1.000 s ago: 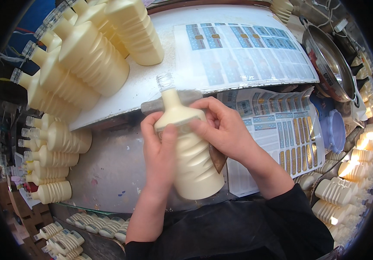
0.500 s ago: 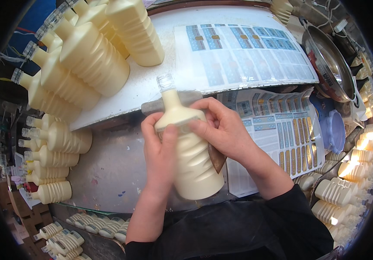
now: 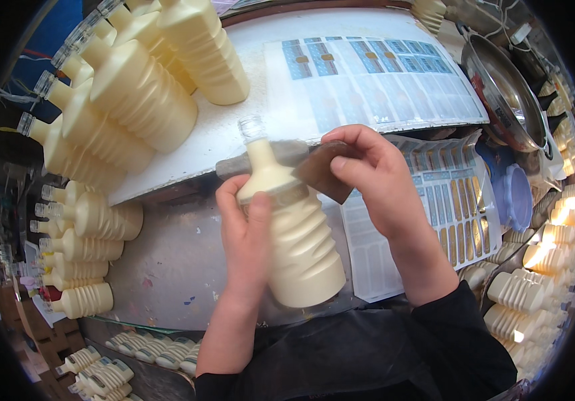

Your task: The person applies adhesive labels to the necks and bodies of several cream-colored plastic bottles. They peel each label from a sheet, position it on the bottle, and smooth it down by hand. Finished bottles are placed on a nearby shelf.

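A cream plastic bottle (image 3: pixel 304 247) with ridged sides and a clear threaded neck lies in front of me, its neck pointing away. My left hand (image 3: pixel 242 217) grips its left shoulder, the thumb on the upper face. A clear strip (image 3: pixel 279 194) runs across the shoulder beside that thumb. My right hand (image 3: pixel 374 170) pinches a flat brown scraper (image 3: pixel 331 172) between thumb and fingers. The scraper's left corner is at the bottle's right shoulder; whether it touches I cannot tell. Under the bottle's neck is a grey pad (image 3: pixel 233 167).
Cream bottles (image 3: pixel 144 93) stand on the white raised board (image 3: pixel 254 73) at far left; more (image 3: pixel 90 247) lie below them. Label sheets (image 3: pixel 388 87) cover the board's right part, and another sheet (image 3: pixel 374 267) lies below. A metal pan (image 3: pixel 501 87) and purple basin (image 3: pixel 516 200) are at right.
My right hand has lifted off the bottle's shoulder and turned, bringing the scraper from beside the bottle's right side up to its shoulder. My left hand keeps its hold.
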`<move>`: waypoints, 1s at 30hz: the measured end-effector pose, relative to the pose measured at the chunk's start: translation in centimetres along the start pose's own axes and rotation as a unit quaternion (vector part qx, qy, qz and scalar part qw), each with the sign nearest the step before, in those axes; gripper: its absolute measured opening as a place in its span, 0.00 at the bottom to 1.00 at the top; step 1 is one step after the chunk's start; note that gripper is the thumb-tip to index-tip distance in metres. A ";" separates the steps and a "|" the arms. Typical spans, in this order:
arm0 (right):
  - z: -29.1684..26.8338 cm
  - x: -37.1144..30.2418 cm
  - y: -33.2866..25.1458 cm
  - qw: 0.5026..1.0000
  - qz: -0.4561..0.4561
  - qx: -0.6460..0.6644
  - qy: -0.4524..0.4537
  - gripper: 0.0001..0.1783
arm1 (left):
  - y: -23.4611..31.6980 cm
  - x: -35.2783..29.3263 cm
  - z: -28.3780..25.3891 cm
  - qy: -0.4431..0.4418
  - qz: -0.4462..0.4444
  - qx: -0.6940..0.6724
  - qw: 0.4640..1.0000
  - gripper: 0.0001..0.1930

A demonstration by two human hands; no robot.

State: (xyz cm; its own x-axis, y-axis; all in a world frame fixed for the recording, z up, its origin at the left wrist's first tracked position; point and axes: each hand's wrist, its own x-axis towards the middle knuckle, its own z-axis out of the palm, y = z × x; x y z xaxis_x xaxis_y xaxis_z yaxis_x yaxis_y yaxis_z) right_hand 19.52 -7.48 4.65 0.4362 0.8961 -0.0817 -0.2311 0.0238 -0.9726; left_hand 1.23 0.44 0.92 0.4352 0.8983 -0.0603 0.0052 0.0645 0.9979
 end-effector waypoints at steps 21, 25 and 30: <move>0.8 -4.0 0.5 0.783 -0.456 -0.416 -0.069 0.21 | -0.5 0.2 -0.3 -0.002 0.001 0.009 1.000 0.20; 1.9 -3.7 -0.1 0.926 -0.233 -0.275 0.109 0.18 | 0.1 -0.1 -0.1 0.002 -0.019 0.013 1.000 0.20; 2.4 -2.6 -0.4 0.961 -0.106 -0.240 0.093 0.18 | 0.0 0.1 -0.2 -0.002 -0.034 -0.006 0.999 0.20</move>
State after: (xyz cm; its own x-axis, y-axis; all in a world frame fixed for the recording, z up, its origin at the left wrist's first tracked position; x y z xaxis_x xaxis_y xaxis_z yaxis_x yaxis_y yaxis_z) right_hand 16.36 -8.72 5.78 0.5868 0.7984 0.1349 0.2876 -0.0497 -0.9565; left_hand 1.10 0.66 0.90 0.4386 0.8896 -0.1273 0.0235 0.1302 0.9912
